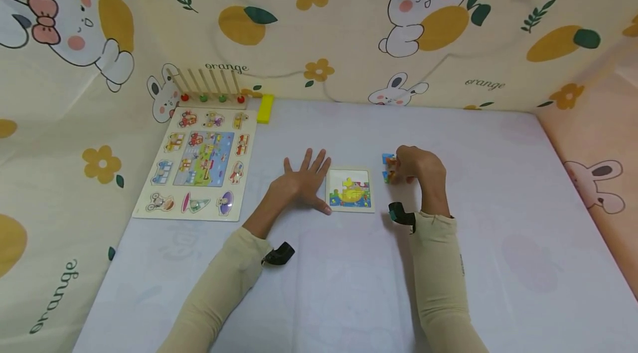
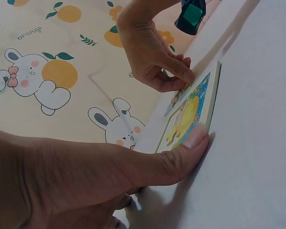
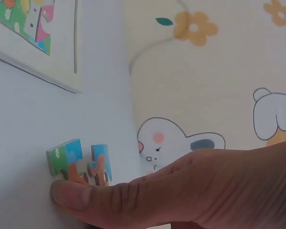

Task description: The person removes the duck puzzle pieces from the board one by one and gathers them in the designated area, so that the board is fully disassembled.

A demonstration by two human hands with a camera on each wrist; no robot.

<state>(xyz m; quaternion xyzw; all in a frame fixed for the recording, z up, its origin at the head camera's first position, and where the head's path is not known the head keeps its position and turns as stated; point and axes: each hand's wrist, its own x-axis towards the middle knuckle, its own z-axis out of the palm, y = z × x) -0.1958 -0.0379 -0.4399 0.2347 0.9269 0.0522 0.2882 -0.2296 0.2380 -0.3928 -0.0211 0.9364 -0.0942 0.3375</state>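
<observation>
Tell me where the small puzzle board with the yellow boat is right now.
In the head view the puzzle board lies flat on the table between both hands: left hand against its left edge, right hand at loose pieces just right.

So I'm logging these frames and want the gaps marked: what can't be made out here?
- Head view: the puzzle pieces are mostly covered by the right hand; their count is unclear.
- Right wrist view: the thumb hides the pieces' lower edge; the duck puzzle board is cut off by the frame.
- Left wrist view: the left hand blocks the board's near corner.
- Head view: the peg board pictures are too small.
</observation>
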